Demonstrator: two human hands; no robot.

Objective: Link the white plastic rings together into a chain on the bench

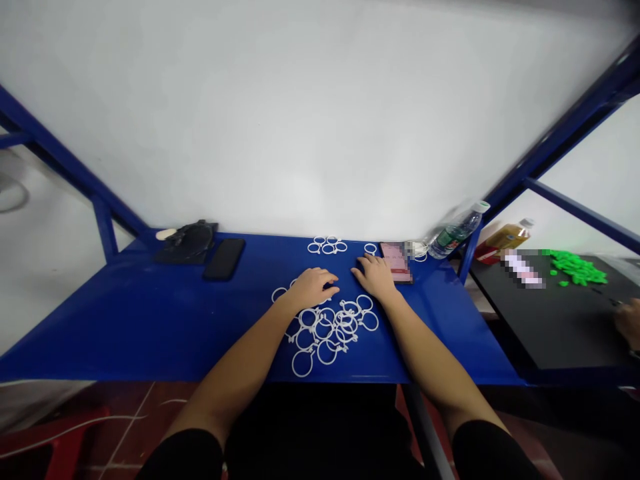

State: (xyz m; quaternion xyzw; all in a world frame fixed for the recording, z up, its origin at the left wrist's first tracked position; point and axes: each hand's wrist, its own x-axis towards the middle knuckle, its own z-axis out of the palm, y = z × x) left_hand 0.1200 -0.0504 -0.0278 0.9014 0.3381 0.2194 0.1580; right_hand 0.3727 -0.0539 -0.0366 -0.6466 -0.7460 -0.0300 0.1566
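Observation:
A loose pile of white plastic rings (345, 325) with small tabs, like curtain rings, lies near the front of the blue table (150, 320). My left hand (314, 288) is over the pile's back edge, fingers apart, partly covering some rings. I see nothing held in it. Resting toward the back right, my right hand (376, 275) has its fingers spread, its fingertips just in front of a single white ring (370, 253). Whether they touch that ring I cannot tell. Several more rings (327, 245) sit grouped by the wall, beyond both hands.
Left of the rings are a black phone (225, 259) and a black bag (190, 243). A pink-faced flat device (397, 261), white cable (419, 251) and water bottle (457, 233) stand right. Another person's hand (629, 323) is at a black table (550, 327) with green pieces (577, 268).

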